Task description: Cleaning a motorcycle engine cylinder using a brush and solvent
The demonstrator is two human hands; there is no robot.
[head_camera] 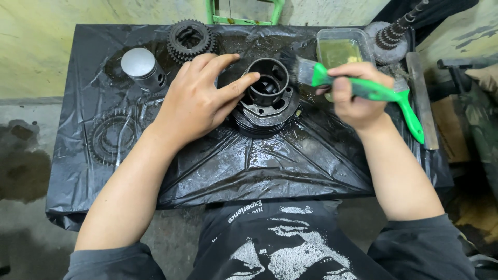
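Left hand (194, 101) spread on one cylinder (267, 85), right hand (355, 96) gripping one brush (363, 88); two gears (189, 39).

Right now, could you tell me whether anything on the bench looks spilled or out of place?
Yes: liquid lies pooled on the black sheet around the cylinder, with wet patches near the piston. The parts stand upright. The left hand steadies the cylinder; the right hand holds the brush.

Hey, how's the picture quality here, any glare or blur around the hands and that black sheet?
Head view: even, soft light, no hard shadows. The wet black plastic sheet throws bright streaky glare. The right hand and green brush look slightly motion-blurred; the left hand on the dark cylinder part is sharp. Frame edges bend a little, like a wide lens.
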